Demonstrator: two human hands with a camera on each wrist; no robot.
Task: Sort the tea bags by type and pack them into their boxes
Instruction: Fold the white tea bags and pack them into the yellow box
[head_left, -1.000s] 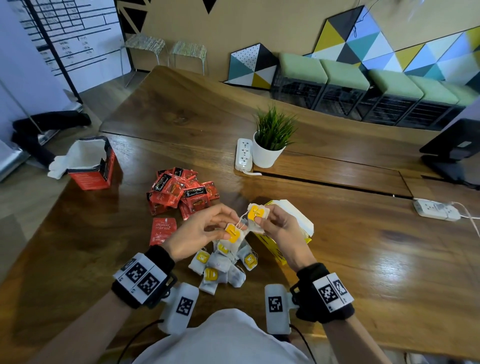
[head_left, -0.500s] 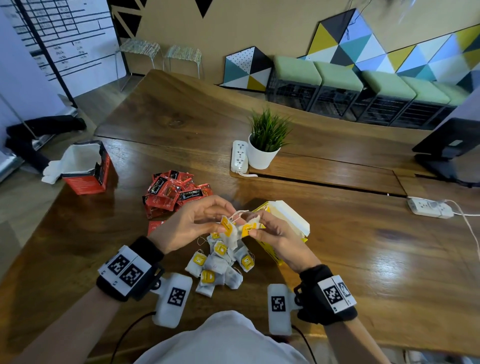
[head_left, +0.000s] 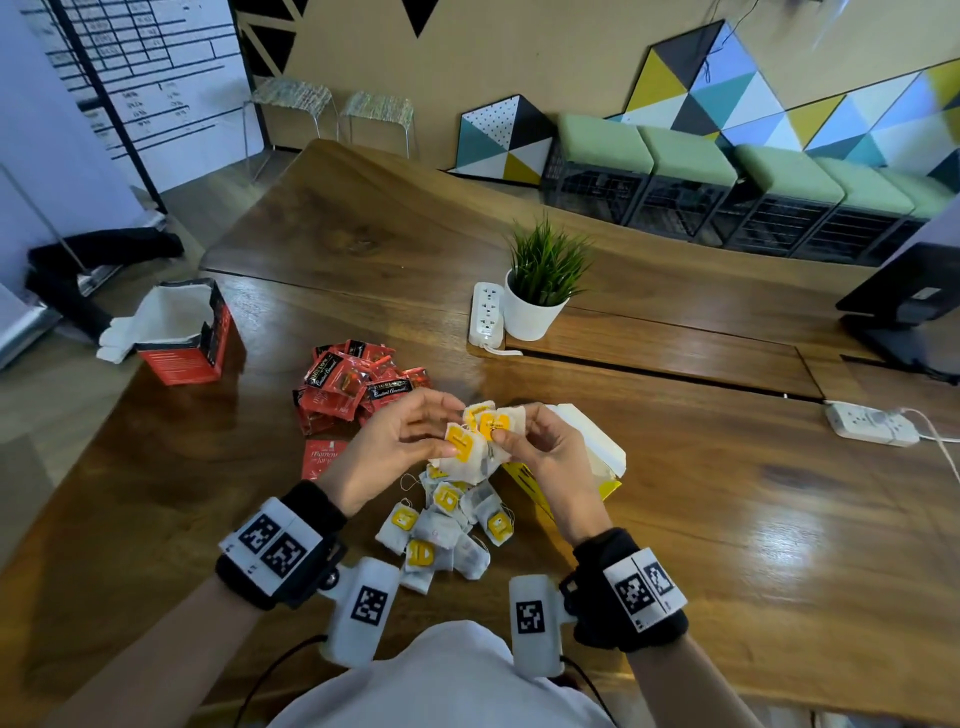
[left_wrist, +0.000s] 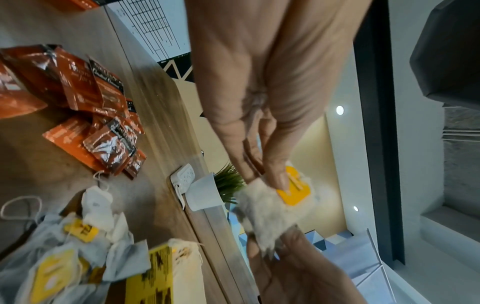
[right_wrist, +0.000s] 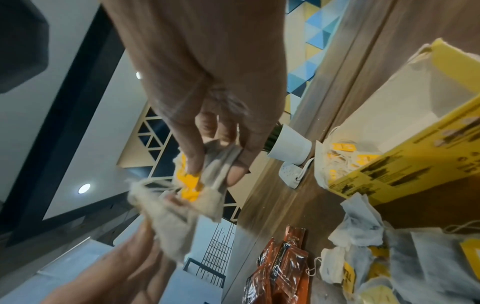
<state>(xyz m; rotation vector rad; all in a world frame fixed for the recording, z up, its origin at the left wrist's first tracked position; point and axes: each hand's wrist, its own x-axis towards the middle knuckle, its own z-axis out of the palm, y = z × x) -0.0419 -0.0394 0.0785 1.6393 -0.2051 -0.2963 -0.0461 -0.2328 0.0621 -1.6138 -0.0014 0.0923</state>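
Above the table's (head_left: 727, 519) near edge, the left hand (head_left: 384, 447) and right hand (head_left: 545, 457) pinch a bunch of yellow-tagged tea bags (head_left: 480, 436) (raised off the wood). More lie loose beneath, just beside the open yellow box (head_left: 597, 467).

— What has been altered over the last second?

— The two hands have been brought together above the loose pile. A second ago a separate yellow-tagged tea bag was held in each, with a gap and trailing strings between them; now the held tea bags (head_left: 480, 439) are pressed into one overlapping bunch.

— How is the bunch held?

— It is pinched from one side by the left hand (head_left: 395, 447) and from the other by the right hand (head_left: 545, 457), fingertips nearly touching across it.

— Anything else?

— The bunch has been carried slightly toward the far edge of the table, nearer the open yellow box (head_left: 597, 467).
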